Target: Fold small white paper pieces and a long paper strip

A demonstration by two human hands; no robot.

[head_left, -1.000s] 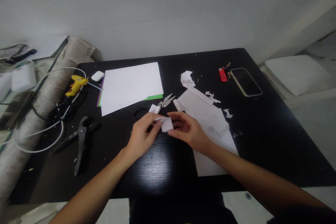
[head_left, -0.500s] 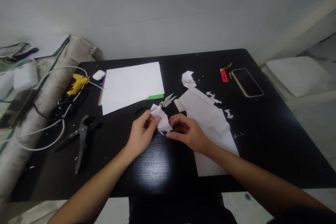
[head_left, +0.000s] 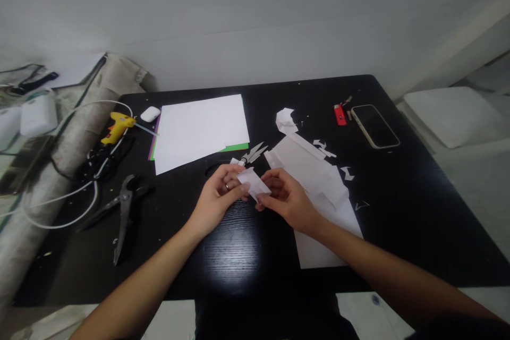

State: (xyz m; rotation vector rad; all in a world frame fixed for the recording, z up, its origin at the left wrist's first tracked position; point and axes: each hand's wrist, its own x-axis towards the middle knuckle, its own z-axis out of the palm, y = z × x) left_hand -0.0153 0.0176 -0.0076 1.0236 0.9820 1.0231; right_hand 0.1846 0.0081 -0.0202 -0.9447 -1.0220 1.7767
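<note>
Between my two hands, above the black table (head_left: 179, 271), is a small folded piece of white paper (head_left: 254, 181). My left hand (head_left: 217, 196) pinches its left side, with the thumb on top; a ring shows on one finger. At the paper's right edge, my right hand (head_left: 289, 199) grips with thumb and fingers. Just beyond the paper lie scissors (head_left: 254, 153) with parted blades, their handles partly hidden. Beside my right hand rest folded and loose white sheets (head_left: 308, 162).
A stack of white sheets (head_left: 199, 127) over coloured ones lies at the back. Pliers-like cutters (head_left: 125, 207) and a yellow glue gun (head_left: 117, 127) are left. A crumpled paper (head_left: 286, 120), red lighter (head_left: 339, 115) and phone (head_left: 375, 126) lie toward the back right.
My right hand has closed on the paper's right edge. The paper has been turned and now shows a flatter, squarer face, held slightly further right.
</note>
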